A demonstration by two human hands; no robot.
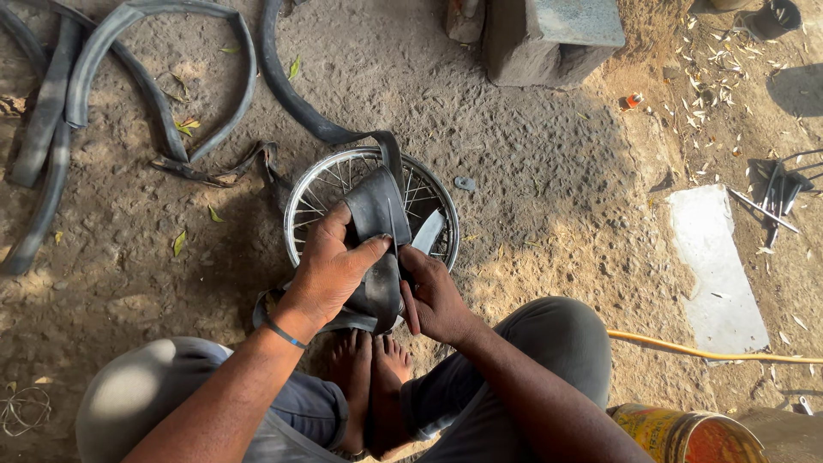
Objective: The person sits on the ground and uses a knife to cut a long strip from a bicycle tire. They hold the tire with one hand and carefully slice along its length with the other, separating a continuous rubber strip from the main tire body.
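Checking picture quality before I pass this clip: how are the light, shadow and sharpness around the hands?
Head view: the left hand, right hand and black inner tube they grip sit in shade yet read sharp; sun brightens the ground at left and the pale slab at right without washing out; the spoked rim glints mildly; no motion blur.

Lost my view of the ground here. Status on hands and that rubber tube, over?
Both hands, left hand and right hand, gripping folded black inner tube. Tube over spoked wheel rim. Nothing blocking.

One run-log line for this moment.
left hand: grips black inner tube | right hand: pinches tube's lower fold | spoked rim: flat on dirt ground
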